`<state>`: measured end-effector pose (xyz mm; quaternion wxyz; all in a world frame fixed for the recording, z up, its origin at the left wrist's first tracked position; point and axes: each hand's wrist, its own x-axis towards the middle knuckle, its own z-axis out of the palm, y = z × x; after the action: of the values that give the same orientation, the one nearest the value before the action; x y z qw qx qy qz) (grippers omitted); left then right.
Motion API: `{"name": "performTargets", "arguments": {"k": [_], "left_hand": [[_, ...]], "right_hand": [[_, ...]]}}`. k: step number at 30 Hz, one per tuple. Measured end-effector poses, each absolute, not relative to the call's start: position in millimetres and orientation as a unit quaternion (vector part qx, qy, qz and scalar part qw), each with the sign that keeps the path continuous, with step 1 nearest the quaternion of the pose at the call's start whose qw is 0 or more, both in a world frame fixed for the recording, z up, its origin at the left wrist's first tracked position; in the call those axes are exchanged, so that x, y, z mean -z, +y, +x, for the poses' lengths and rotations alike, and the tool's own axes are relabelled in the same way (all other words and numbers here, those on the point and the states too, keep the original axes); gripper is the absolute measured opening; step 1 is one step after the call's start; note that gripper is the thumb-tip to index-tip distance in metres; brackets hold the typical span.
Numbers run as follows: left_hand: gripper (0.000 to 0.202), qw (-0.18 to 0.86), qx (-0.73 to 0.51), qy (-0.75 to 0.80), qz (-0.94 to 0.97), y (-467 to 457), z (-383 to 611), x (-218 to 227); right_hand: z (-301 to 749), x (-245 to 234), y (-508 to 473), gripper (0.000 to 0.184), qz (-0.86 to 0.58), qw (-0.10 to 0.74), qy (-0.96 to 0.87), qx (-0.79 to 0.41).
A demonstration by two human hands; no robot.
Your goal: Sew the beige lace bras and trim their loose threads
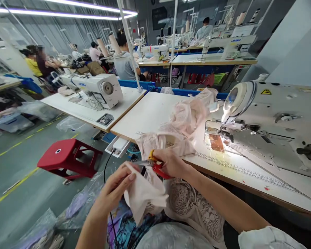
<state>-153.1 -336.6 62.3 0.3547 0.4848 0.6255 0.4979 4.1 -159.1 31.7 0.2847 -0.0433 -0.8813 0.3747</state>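
My left hand (119,183) pinches a pale pink piece of fabric (145,193) that hangs down in front of me. Scissors (155,165) with red and yellow handles are gripped in my right hand (172,162), their blades pointing left at the fabric's upper edge, close to my left fingertips. Whether the blades are apart is hard to see. Below my right wrist, pale pink lace cups (182,197) drape over my lap. More lace fabric (155,141) spills over the table edge just beyond my right hand, joined to a sheer pink heap (186,114) on the tabletop.
At the right stands a lit sewing machine (274,121); a printed ruler (238,169) runs along the table's front. Another sewing machine (93,88) is on the left table. A red stool (69,157) and plastic bags (75,204) are on the floor. Several people sit farther back.
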Motion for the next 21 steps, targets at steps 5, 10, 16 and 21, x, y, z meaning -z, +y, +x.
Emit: {"name": "performTargets", "arguments": {"k": [5,10,16,21], "left_hand": [[0.040,0.435,-0.477,0.591,0.484,-313.4,-147.0,-5.3],[0.055,0.573,-0.447,0.556,0.403,-310.6,-137.2,38.9],[0.044,0.502,-0.413,0.552,0.523,-312.5,-131.2,50.8],[0.044,0.443,-0.361,0.564,0.596,-314.6,-132.0,50.2]], "right_hand": [[4.6,-2.3,-168.2,0.023,-0.049,0.257,-0.874,-0.410],[25.6,20.7,-177.8,0.011,-0.107,0.245,-0.864,-0.426],[83.3,26.7,-194.0,0.018,-0.222,0.203,-0.812,-0.500],[123.3,50.8,-211.1,0.028,-0.237,-0.013,-0.777,-0.583]]}}
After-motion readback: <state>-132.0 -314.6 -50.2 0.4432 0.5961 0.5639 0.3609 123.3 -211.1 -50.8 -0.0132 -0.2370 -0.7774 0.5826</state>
